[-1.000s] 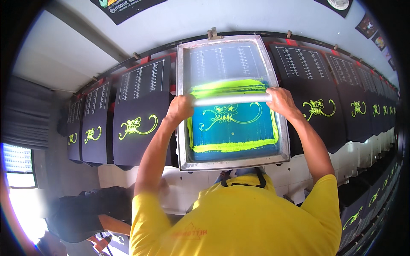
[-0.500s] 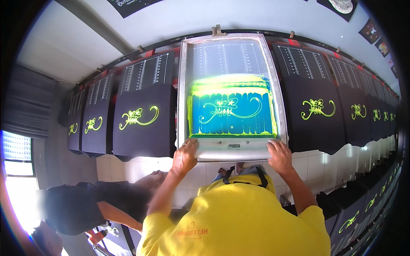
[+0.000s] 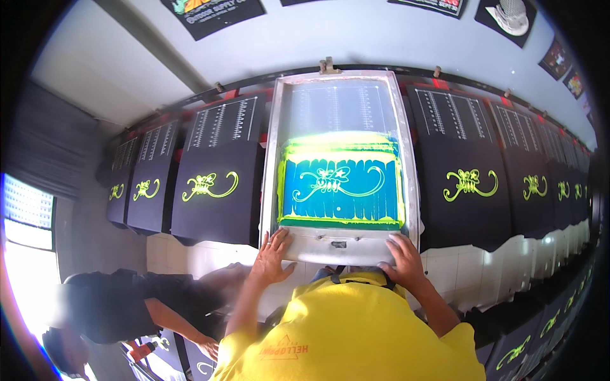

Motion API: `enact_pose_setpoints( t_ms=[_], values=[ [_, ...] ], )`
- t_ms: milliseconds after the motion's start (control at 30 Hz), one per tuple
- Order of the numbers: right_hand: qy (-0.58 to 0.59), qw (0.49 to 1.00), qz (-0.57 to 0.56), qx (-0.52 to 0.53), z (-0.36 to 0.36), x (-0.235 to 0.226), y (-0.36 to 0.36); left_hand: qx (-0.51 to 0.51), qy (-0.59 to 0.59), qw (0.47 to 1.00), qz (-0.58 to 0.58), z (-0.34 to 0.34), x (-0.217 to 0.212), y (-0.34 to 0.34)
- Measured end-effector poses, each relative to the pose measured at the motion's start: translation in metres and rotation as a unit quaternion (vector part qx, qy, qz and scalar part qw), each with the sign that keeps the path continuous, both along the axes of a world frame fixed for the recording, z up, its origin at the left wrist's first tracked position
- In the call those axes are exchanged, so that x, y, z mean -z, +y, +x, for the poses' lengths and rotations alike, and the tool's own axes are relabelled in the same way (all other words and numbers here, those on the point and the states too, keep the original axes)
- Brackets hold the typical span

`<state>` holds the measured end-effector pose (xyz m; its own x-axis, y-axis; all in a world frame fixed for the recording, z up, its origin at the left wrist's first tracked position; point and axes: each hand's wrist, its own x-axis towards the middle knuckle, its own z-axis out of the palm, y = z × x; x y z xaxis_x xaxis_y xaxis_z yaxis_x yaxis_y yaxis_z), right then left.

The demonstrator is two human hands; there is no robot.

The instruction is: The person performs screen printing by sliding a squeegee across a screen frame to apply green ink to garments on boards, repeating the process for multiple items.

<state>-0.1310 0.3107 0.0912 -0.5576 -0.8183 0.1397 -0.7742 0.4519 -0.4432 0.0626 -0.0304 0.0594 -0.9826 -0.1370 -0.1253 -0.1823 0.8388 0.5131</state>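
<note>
A screen printing frame [image 3: 410, 190] lies over one of the dark shirts in the middle of the row. Its mesh is blue-green, with a bright yellow-green ink band [image 3: 340, 147] and a curled line design [image 3: 337, 180]. My left hand [image 3: 272, 257] grips the frame's near left corner, fingers over the top and thumb by the near edge. At the near right corner my right hand [image 3: 403, 261] holds it the same way. Most of the shirt beneath is hidden by the frame.
Dark shirts [image 3: 460, 219] with yellow-green designs lie on boards to both sides. A dark rail [image 3: 264, 75] with clamps runs behind. At lower left, another person's hand [image 3: 206, 348] reaches over a board near an orange tool [image 3: 141, 350]. More printed shirts [image 3: 515, 355] are behind me at right.
The frame and the boards sit lower in the picture. My hands are nearer my body, still at the frame's near corners. The other person's hand has come into view at lower left.
</note>
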Motion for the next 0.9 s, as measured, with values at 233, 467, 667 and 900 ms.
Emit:
enact_pose_setpoints(
  t_ms=[233,467,667,900],
  values=[
    [0.014,0.970,-0.061,0.235,-0.043,0.023,0.015,-0.311,0.172,0.935,0.012,-0.002,0.068,-0.043],
    [-0.176,0.916,-0.042,0.358,-0.058,0.064,0.026,-0.407,0.105,0.906,0.057,-0.019,0.090,-0.056],
    [-0.132,0.912,-0.081,0.380,-0.067,0.082,0.018,-0.438,0.049,0.894,0.078,-0.020,0.084,-0.059],
    [-0.143,0.900,-0.082,0.404,-0.073,0.092,0.018,-0.457,0.012,0.874,0.166,-0.017,0.091,-0.072]
  ],
)
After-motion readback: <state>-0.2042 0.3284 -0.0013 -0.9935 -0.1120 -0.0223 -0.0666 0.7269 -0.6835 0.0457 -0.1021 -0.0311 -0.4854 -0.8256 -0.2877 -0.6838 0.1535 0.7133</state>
